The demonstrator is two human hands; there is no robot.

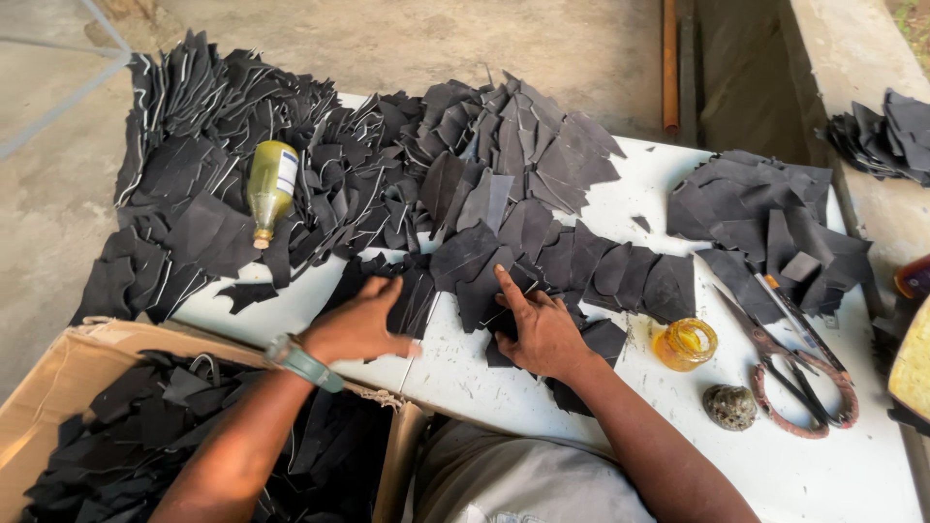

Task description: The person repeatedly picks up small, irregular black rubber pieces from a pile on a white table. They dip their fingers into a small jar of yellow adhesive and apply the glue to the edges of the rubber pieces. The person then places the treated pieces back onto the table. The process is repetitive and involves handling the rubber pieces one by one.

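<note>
Both hands rest flat on black leather pieces at the near edge of a white table (465, 373). The left hand (360, 324), with a teal watch (302, 363) on its wrist, lies palm down, fingers spread and slightly curled, on a small stack of black pieces (412, 295); it presses rather than grasps, nothing closed in it. The right hand (542, 334) lies just beside it, palm down on more cut pieces, its index finger stretched forward and touching the edge of one dark piece (484, 291); it clasps nothing either.

Beyond both hands a row of overlapping pieces (620, 276) runs off to the right of the right hand, and behind that a large heap of black pieces (407, 165) covers the far half of the table. A yellowish bottle (269, 189) lies on its side on the heap, up and to the left of the left hand. To the right of the right hand stands a small amber jar (685, 344), near it a rounded stone (729, 407), then rusty scissors (799, 373), lying open. Another pile of pieces (765, 218) sits further off beyond the scissors. Below the left forearm a cardboard box (58, 387) stands against the table, filled with more black offcuts.
</note>
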